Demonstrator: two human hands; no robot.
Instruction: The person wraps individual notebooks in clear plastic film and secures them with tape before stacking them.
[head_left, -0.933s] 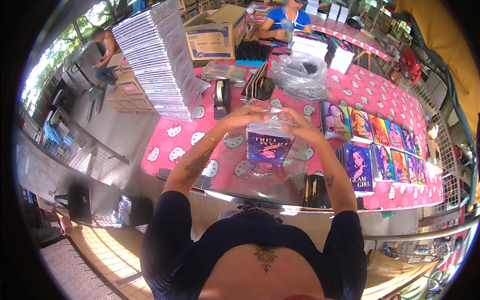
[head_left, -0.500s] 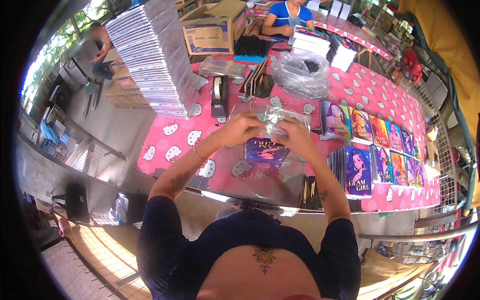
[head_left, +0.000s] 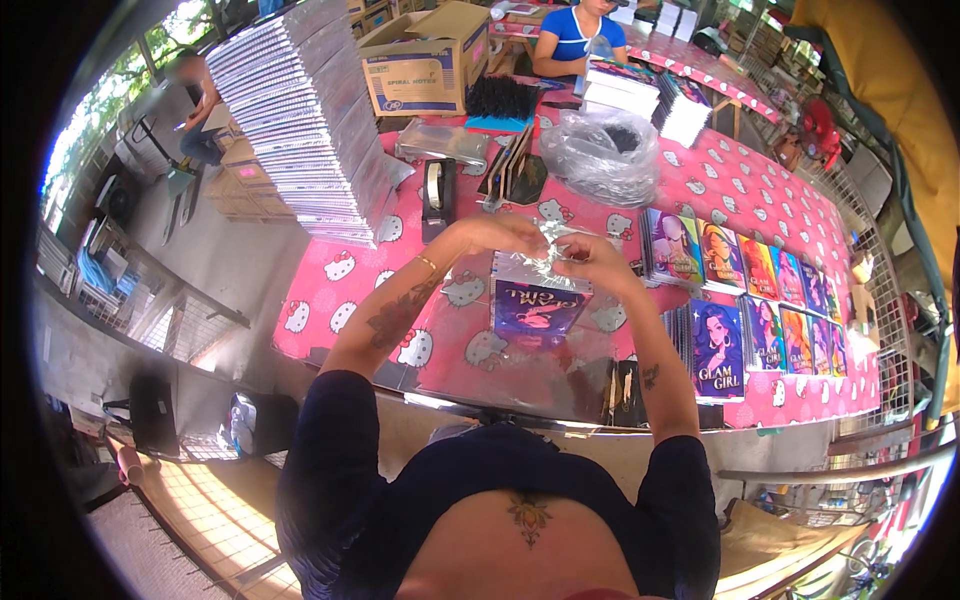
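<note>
A notebook with a purple illustrated cover lies on the table in front of me, its printed title upside down to my view. Clear plastic wrap covers its far end and catches the light. My left hand is closed with its fingertips on the wrap's far edge. Facing it from the other side, my right hand pinches the same plastic between thumb and fingers. Just beyond my left hand stands a black tape dispenser.
Rows of colourful notebooks stand at the right. A tall notebook stack rises at the left. Behind are a plastic-wrapped bundle, an open carton and black spiral bindings. A person in blue sits across the table.
My hands have drawn the plastic into a tighter bunch at the notebook's far end. More of the purple cover shows below them. My left wrist has turned and risen slightly.
</note>
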